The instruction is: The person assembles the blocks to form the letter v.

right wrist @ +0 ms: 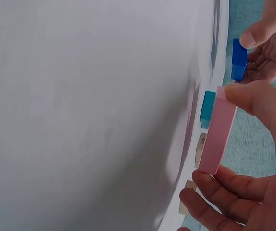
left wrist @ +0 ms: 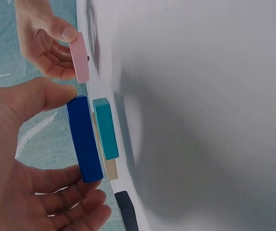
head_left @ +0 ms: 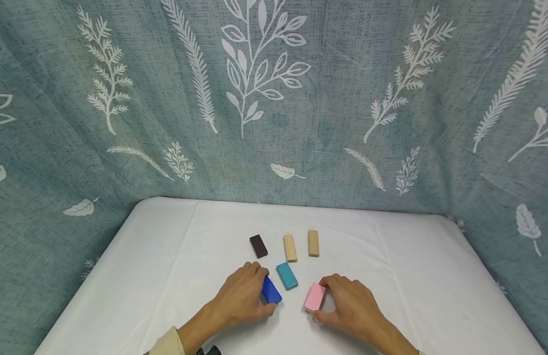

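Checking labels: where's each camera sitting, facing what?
Head: on head, facing forward and down at table; left hand, right hand show.
Left wrist: on that wrist, facing left hand gripping blue block; right hand shows too.
Right wrist: on that wrist, facing right hand gripping pink block; left hand too.
Both wrist views share the teal block.

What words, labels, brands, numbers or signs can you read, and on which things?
No text is legible.
Wooden block nearer the teal block: marks on its end, too small and blurred to read.
Other wooden block: any end marks too small to read.
Blue block, pink block, dark block, teal block: none visible.
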### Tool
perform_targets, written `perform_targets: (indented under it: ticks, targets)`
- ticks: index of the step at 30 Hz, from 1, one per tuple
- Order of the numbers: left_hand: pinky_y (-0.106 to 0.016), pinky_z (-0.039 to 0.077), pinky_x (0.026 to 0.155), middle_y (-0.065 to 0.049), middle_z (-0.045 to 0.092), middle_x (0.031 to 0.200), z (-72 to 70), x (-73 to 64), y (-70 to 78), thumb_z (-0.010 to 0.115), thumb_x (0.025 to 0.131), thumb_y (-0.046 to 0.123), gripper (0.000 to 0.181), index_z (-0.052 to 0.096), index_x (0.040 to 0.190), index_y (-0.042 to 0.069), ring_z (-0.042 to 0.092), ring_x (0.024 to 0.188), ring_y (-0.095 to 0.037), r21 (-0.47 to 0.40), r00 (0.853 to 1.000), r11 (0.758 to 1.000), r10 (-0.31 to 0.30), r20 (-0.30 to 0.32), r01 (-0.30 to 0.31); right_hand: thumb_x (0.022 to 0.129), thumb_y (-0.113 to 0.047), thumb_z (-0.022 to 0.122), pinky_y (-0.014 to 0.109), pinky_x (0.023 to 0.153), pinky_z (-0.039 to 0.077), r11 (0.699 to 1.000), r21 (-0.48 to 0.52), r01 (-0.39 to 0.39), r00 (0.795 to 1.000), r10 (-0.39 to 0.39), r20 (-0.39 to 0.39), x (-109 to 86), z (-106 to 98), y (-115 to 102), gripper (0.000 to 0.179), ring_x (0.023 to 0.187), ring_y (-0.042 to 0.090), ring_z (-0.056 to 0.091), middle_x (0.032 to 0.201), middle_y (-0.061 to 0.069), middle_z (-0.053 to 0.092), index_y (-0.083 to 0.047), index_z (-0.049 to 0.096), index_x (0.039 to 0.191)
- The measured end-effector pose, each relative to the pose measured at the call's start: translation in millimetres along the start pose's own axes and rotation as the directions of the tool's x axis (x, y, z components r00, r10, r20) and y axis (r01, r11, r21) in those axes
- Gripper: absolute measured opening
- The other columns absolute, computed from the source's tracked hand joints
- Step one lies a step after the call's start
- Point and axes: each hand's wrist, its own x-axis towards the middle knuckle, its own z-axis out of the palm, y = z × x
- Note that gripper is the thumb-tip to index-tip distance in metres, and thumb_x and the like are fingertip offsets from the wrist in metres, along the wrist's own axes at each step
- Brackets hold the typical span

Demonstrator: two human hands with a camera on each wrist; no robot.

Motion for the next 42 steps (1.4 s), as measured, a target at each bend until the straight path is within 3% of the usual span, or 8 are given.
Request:
perform_targets:
  ticks: [18, 27, 42]
  targets:
    - [-0.03, 0.051, 0.084, -0.001, 0.06, 0.102, 3.2, -1.8, 4.6, 0.077, 0.077, 0.053, 0.066, 0.066, 0.12, 0.003, 0.053, 0.092, -0.014, 0.0, 1.0, 1.0, 0.025, 0.017, -0.025, 0.069, -0.055, 0.085, 0.041, 0.086, 0.05, 1.0, -0.015, 0.004, 1.0, -0.004, 0.007, -6.5, 2.3, -7.2, 0.06, 0.083, 0.008, 0.055, 0.101, -0.01, 0.063, -0.017, 0.067, 0.112]
    - [-0.029, 0.051, 0.082, -0.002, 0.06, 0.101, 6.6, -3.9, 3.8, 0.076, 0.078, 0.053, 0.064, 0.066, 0.118, 0.004, 0.053, 0.092, -0.015, 0.016, 0.999, 0.999, 0.036, 0.0, -0.036, 0.069, -0.063, 0.083, 0.045, 0.085, 0.052, 0.999, -0.012, -0.046, 0.992, 0.047, 0.12, -9.1, 2.3, -14.9, 0.067, 0.081, 0.009, 0.052, 0.098, -0.009, 0.061, -0.017, 0.066, 0.114]
    - [-0.029, 0.05, 0.078, -0.001, 0.059, 0.097, 7.2, -4.3, 4.4, 0.076, 0.078, 0.052, 0.062, 0.067, 0.115, 0.004, 0.052, 0.088, -0.014, 0.029, 0.999, 0.999, 0.04, -0.012, -0.04, 0.069, -0.062, 0.082, 0.038, 0.073, 0.048, 0.999, 0.029, 0.023, 0.995, -0.026, 0.094, -18.9, 6.0, -20.2, 0.062, 0.079, 0.006, 0.049, 0.092, -0.013, 0.057, -0.017, 0.065, 0.108]
